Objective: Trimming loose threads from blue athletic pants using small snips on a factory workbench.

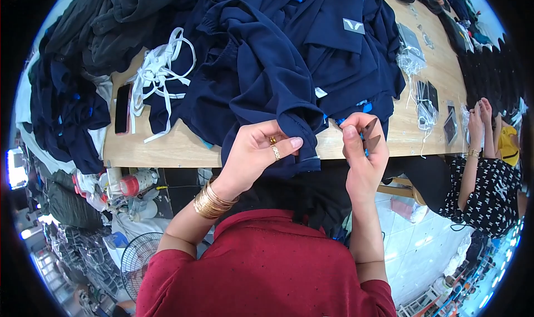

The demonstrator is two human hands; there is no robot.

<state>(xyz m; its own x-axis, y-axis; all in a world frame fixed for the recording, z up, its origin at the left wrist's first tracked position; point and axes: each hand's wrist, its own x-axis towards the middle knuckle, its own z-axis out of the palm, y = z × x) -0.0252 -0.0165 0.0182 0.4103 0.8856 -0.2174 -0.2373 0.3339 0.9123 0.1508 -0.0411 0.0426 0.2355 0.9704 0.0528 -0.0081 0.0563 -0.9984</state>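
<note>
My left hand [253, 155] is closed on a navy garment [272, 67], pinching its hem between thumb and fingers close to the table's near edge. Rings and stacked gold bangles show on that hand and wrist. To the right, my right hand [361, 150] is curled around a pair of thread snips [370, 134], their dark blades sticking up past the fingers. Thumb and forefinger of this hand press together near the garment's hem; whether a thread is between them is too small to tell. The garment's cloth runs back into a large navy heap.
A phone [123, 110] and a bundle of white tapes [164, 75] lie left on the wooden table [439, 78]. Dark garments pile up at far left. Bagged tags [427, 103] lie at right, near a co-worker's hands [479, 117]. A fan [142, 258] stands low left.
</note>
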